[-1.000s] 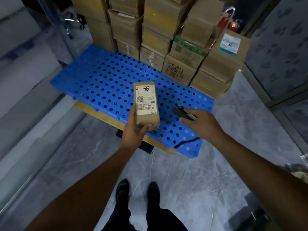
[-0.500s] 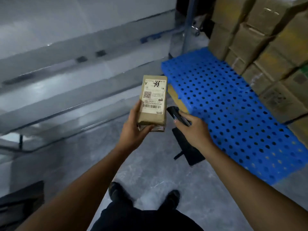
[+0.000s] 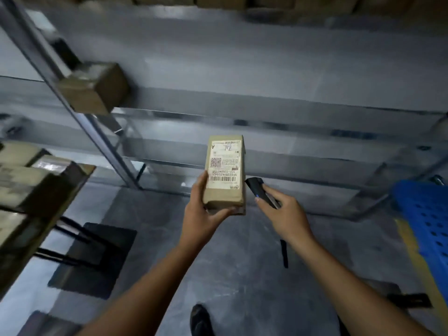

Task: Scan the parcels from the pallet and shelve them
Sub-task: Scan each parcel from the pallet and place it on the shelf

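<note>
Left hand (image 3: 202, 215) grips cardboard box (image 3: 225, 174) upright; right hand (image 3: 286, 215) holds black scanner (image 3: 260, 190) beside it. Grey metal shelves (image 3: 242, 117) far; blue perforated pallet (image 3: 424, 226) right.

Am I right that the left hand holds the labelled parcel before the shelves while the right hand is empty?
Not quite: the head view shows the right hand gripping a black scanner. The left hand does hold the labelled parcel before the shelves.

Grey metal shelving (image 3: 266, 103) with slanted upright post (image 3: 72, 100), glossy grey marbled floor (image 3: 242, 263), black mat (image 3: 97, 258), dim light.
</note>
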Demonstrator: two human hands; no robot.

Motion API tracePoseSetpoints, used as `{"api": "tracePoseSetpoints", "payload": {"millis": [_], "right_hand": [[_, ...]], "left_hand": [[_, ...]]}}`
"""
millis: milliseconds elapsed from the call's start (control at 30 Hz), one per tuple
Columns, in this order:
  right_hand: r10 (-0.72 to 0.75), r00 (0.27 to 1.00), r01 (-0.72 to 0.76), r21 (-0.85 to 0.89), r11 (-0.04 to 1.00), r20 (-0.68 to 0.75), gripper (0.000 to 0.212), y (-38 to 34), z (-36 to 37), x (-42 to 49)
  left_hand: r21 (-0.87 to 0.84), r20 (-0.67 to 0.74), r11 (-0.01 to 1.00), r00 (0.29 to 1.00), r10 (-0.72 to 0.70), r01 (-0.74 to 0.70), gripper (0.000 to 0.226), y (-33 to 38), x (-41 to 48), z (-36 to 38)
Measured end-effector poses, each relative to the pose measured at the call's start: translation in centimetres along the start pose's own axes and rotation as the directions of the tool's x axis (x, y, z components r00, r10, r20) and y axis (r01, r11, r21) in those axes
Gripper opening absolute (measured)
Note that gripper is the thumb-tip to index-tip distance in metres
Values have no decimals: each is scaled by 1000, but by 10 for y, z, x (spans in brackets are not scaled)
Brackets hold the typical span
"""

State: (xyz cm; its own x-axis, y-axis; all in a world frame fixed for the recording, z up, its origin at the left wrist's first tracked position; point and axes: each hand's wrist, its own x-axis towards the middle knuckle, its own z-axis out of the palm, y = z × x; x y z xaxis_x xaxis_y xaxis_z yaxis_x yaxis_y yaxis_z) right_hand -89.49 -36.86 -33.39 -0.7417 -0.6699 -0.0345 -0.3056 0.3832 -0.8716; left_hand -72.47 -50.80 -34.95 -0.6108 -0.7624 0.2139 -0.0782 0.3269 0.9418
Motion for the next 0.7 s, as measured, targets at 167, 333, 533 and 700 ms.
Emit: {"api": "tracePoseSetpoints", "payload": {"millis": [167, 333, 533, 700], "right_hand": [[-58, 990, 61, -15, 998, 132, 52, -71, 108, 45], [-63, 978, 72, -37, 997, 198, 51, -116, 178, 90], [-43, 971, 61, -68, 996, 236, 50, -146, 241, 172], [-30, 963, 48, -59, 997, 267, 32, -165, 298, 278]], "left_hand": [[26, -118, 998, 992, -48, 52, 107, -29, 42, -117], [73, -189, 995, 980, -56, 71, 107, -54, 90, -189], [102, -205, 987, 973, -102, 125, 104, -102, 175, -234], [159, -177, 977, 977, -117, 146, 104, -154, 286, -268]]}}
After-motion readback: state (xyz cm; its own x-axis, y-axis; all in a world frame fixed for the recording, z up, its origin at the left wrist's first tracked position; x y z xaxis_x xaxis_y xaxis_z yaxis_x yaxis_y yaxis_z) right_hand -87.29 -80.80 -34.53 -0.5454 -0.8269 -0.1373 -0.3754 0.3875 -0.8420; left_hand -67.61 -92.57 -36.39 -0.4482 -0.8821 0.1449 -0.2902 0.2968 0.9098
